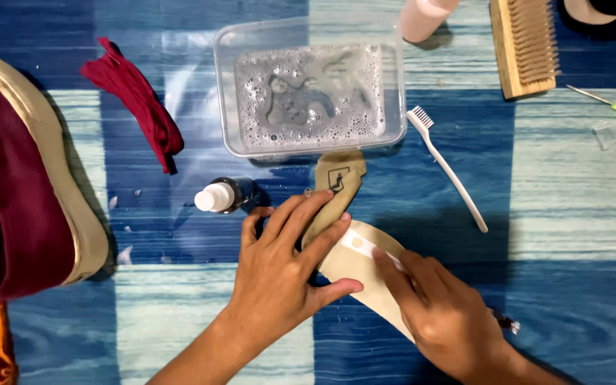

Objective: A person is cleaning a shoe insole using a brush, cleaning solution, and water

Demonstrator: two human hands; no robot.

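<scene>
The tan insole [351, 242] lies flat on the blue-and-white checked mat [579, 214], just below the clear plastic tub [309, 89] of soapy water. The left hand [286, 274] presses it down with spread fingers, thumb hooked at its lower edge; it pins rather than clasps. The right hand [440, 310] is closed around a small brush [365, 246], whose pale head rests on the insole's middle. The handle end shows behind the wrist.

Risks observed:
- The tub stands touching the insole's toe end. A hard forward stroke could, in my judgement, knock it and slop foam over the mat.
- A small bottle [224, 196] lies on its side just beside the left fingers; a stray elbow or finger may roll it.
- The insole is thin and likely wet. If the pinning hand shifts, it may buckle or slide under the bristles.
- The maroon shoe [16, 185] and maroon laces [137, 100] sit well apart, clear of splashes. The white toothbrush [447, 167] and wooden brush [525, 43] lie untouched.
</scene>
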